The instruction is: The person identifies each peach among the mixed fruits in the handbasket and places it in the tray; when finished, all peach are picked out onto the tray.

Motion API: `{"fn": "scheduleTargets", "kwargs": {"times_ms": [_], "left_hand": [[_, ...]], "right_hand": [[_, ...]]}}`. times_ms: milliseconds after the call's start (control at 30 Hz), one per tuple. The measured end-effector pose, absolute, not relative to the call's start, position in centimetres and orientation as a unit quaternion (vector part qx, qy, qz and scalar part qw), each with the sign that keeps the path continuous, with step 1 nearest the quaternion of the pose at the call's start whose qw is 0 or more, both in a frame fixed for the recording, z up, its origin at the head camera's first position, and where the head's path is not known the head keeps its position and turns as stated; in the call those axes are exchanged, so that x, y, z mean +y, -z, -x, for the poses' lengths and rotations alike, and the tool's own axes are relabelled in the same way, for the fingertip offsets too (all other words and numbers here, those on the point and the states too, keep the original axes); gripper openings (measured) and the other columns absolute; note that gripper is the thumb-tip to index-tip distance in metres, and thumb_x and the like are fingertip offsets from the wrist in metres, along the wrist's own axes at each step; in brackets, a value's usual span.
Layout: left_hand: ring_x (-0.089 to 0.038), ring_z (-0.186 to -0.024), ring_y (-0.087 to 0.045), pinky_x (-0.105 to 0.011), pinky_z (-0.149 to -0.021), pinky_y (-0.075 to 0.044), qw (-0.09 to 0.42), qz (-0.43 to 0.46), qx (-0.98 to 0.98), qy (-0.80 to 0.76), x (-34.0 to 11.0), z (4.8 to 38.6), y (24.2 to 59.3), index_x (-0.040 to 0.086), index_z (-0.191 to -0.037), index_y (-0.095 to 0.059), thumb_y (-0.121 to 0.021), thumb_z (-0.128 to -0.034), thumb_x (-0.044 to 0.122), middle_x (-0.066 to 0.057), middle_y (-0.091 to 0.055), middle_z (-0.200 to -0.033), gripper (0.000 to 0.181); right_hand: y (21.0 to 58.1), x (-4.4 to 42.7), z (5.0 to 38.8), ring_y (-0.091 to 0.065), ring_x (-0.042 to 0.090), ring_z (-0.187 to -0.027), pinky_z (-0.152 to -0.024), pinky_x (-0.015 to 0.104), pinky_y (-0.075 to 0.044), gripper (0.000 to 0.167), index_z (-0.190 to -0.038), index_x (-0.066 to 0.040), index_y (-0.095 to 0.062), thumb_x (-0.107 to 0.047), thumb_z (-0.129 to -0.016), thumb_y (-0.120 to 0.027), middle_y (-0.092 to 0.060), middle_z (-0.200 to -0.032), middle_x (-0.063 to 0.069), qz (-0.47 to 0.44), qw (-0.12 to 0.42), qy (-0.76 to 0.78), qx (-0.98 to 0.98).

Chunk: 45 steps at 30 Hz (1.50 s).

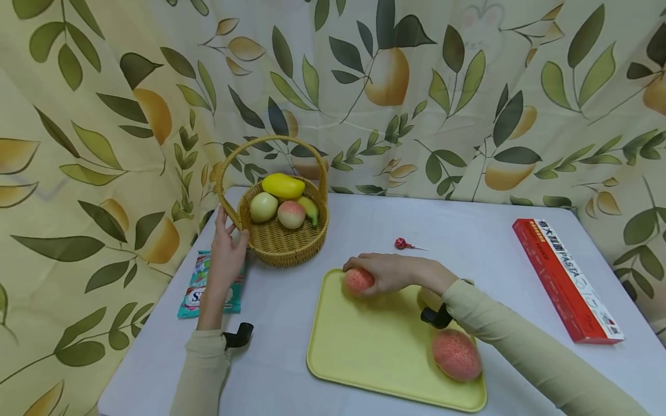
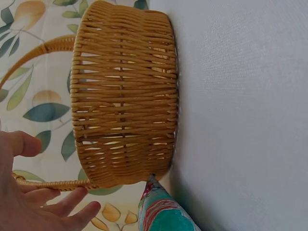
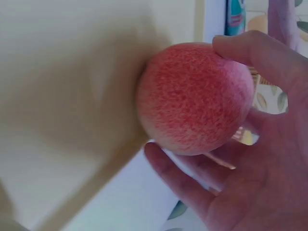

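Observation:
My right hand (image 1: pixel 387 273) grips a pinkish-red peach (image 3: pixel 195 98) at the far left corner of the yellow tray (image 1: pixel 359 358), thumb on one side and fingers curled round the other. A larger peach (image 1: pixel 457 355) lies at the tray's near right, and a yellowish round thing (image 1: pixel 428 297) is mostly hidden under my right wrist. At the left side of the wicker basket (image 1: pixel 283 254), my left hand (image 1: pixel 229 254) reaches up to the handle (image 2: pixel 57 185), its fingers loosely extended against or beside it. The basket holds a mango-like yellow fruit (image 1: pixel 283 186), a pale round fruit (image 1: pixel 263 207), a peach (image 1: pixel 291 214) and a banana (image 1: pixel 309 209).
A teal snack bag (image 1: pixel 195 289) lies under my left forearm. Behind the tray is a red lollipop (image 1: pixel 400 244). A red pasta box (image 1: pixel 567 280) lies at the right of the white table (image 1: pixel 270 358). A leaf-patterned curtain (image 1: pixel 343 133) closes off the back and left.

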<state>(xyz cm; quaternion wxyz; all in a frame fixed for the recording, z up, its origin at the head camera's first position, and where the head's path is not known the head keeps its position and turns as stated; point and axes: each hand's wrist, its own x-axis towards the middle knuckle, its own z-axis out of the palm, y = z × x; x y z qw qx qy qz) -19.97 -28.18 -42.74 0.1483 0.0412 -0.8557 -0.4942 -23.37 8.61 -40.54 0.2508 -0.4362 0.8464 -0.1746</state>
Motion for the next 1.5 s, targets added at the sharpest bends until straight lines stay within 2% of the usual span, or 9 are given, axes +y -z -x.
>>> {"fn": "scheduleTargets", "kwargs": {"times_ms": [467, 567, 767, 900, 1000, 1167, 1267, 1367, 1500], "left_hand": [[-0.040, -0.153, -0.034, -0.060, -0.114, -0.043, 0.135, -0.042, -0.862, 0.487, -28.4, 19.9, 42.6, 0.027, -0.166, 0.008, -0.047, -0.1084, 0.029, -0.008, -0.004, -0.175, 0.080], [-0.041, -0.153, -0.035, -0.062, -0.117, -0.039, 0.138, -0.036, -0.862, 0.486, -28.4, 20.0, 42.5, 0.028, -0.166, 0.008, -0.047, -0.1083, 0.029, -0.007, -0.004, -0.175, 0.080], [-0.041, -0.152, -0.036, -0.064, -0.120, -0.035, 0.140, -0.032, -0.865, 0.481, -28.4, 20.3, 42.4, 0.029, -0.166, 0.008, -0.048, -0.1082, 0.030, -0.008, -0.005, -0.175, 0.080], [-0.041, -0.152, -0.037, -0.063, -0.120, -0.034, 0.143, -0.035, -0.867, 0.476, -28.4, 20.4, 42.1, 0.029, -0.166, 0.008, -0.048, -0.1081, 0.030, -0.008, -0.005, -0.174, 0.080], [-0.041, -0.152, -0.037, -0.064, -0.121, -0.032, 0.148, -0.035, -0.864, 0.480, -28.5, 20.5, 42.0, 0.028, -0.166, 0.007, -0.048, -0.1079, 0.031, -0.008, -0.005, -0.174, 0.080], [-0.039, -0.153, -0.035, -0.063, -0.122, -0.032, 0.141, -0.044, -0.857, 0.494, -28.4, 20.5, 42.2, 0.027, -0.166, 0.007, -0.048, -0.1076, 0.035, -0.005, -0.004, -0.175, 0.080], [-0.037, -0.154, -0.034, -0.061, -0.121, -0.035, 0.132, -0.050, -0.857, 0.496, -28.4, 20.1, 42.5, 0.029, -0.166, 0.008, -0.047, -0.1077, 0.036, -0.003, -0.003, -0.175, 0.080], [-0.037, -0.154, -0.034, -0.060, -0.119, -0.039, 0.130, -0.052, -0.858, 0.494, -28.3, 19.9, 42.7, 0.031, -0.166, 0.008, -0.047, -0.1076, 0.037, -0.003, -0.003, -0.175, 0.080], [-0.038, -0.153, -0.035, -0.061, -0.117, -0.040, 0.135, -0.050, -0.860, 0.490, -28.3, 20.0, 42.8, 0.032, -0.166, 0.007, -0.047, -0.1077, 0.037, -0.004, -0.004, -0.175, 0.079]], "right_hand": [[40.9, 8.2, 23.2, -0.058, 0.019, -0.115, -0.101, 0.040, -0.052, 0.064, -0.151, -0.015, -0.044, -0.031, -0.094, -0.068, -0.058, -0.133, 0.007, 0.411, 0.283, 0.152, 0.853], [40.8, 8.2, 23.2, -0.058, 0.019, -0.117, -0.101, 0.039, -0.052, 0.065, -0.153, -0.016, -0.043, -0.033, -0.095, -0.067, -0.057, -0.135, 0.007, 0.407, 0.287, 0.150, 0.854], [39.6, 7.3, 24.1, -0.052, 0.027, -0.135, -0.111, 0.051, -0.047, 0.065, -0.156, -0.017, -0.042, -0.044, -0.100, -0.061, -0.053, -0.148, 0.011, 0.407, 0.266, 0.139, 0.863], [38.2, 5.3, 25.5, -0.043, 0.031, -0.149, -0.117, 0.061, -0.039, 0.066, -0.157, -0.021, -0.041, -0.056, -0.102, -0.054, -0.045, -0.159, 0.011, 0.393, 0.235, 0.142, 0.877], [37.4, 3.2, 26.9, -0.043, 0.030, -0.147, -0.117, 0.058, -0.041, 0.066, -0.158, -0.019, -0.039, -0.056, -0.104, -0.050, -0.047, -0.157, 0.011, 0.397, 0.195, 0.144, 0.885], [37.2, -0.2, 29.1, -0.060, 0.028, -0.118, -0.099, 0.048, -0.054, 0.060, -0.153, -0.014, -0.044, -0.050, -0.106, -0.050, -0.060, -0.134, 0.013, 0.414, 0.092, 0.111, 0.899], [37.2, -1.8, 29.9, -0.061, 0.028, -0.112, -0.096, 0.046, -0.055, 0.055, -0.151, -0.013, -0.047, -0.045, -0.107, -0.050, -0.060, -0.129, 0.014, 0.418, 0.058, 0.100, 0.901], [37.3, -3.5, 30.5, -0.053, 0.030, -0.132, -0.110, 0.047, -0.049, 0.056, -0.157, -0.016, -0.041, -0.041, -0.108, -0.050, -0.051, -0.146, 0.014, 0.435, 0.064, 0.093, 0.893], [38.1, -5.7, 31.1, -0.022, 0.033, -0.159, -0.128, 0.051, -0.028, 0.066, -0.166, -0.021, -0.020, -0.045, -0.109, -0.043, -0.021, -0.171, 0.013, 0.456, 0.081, 0.054, 0.885]]}}
